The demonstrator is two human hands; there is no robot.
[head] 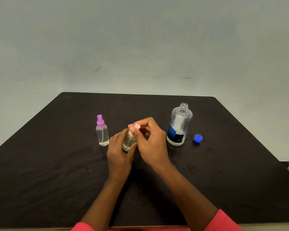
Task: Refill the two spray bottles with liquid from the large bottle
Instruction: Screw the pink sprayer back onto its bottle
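One wall [140,47]: pale grey-green and scuffed, rising behind the large bottle [178,125] and filling the upper part of the view.
Worktop [48,172]: dark, with a faintly mottled surface. It carries the large bottle and everything else named here.
Two forearms: bare, reaching in from the near edge towards a spot just left of the large bottle. A red sleeve [223,220] shows at the bottom on the right arm, and a sliver of the same red at the bottom on the left arm.
Large bottle: clear plastic with a blue and white label, standing upright with its threaded neck uncapped. Its liquid level is hard to read.
Hands: close together, both clamped on one small bottle just left of the large bottle.
Left hand [118,157]: fingers and thumb wrap the body of the pink-topped spray bottle [128,141] from the side away from the large bottle.
Right hand [153,142]: between that small bottle and the large bottle. Its fingertips pinch the pink spray top [135,127] from above.
Pink-topped spray bottle: upright, with yellowish contents. Its base is hidden by the left hand, so I cannot tell whether it touches the worktop.
Purple-topped spray bottle [102,132]: well to the left of the large bottle, beyond the hands. It stands upright and untouched, with its sprayer on and clear liquid inside.
Blue cap [198,138]: just right of the large bottle's base, lying alone on the worktop.
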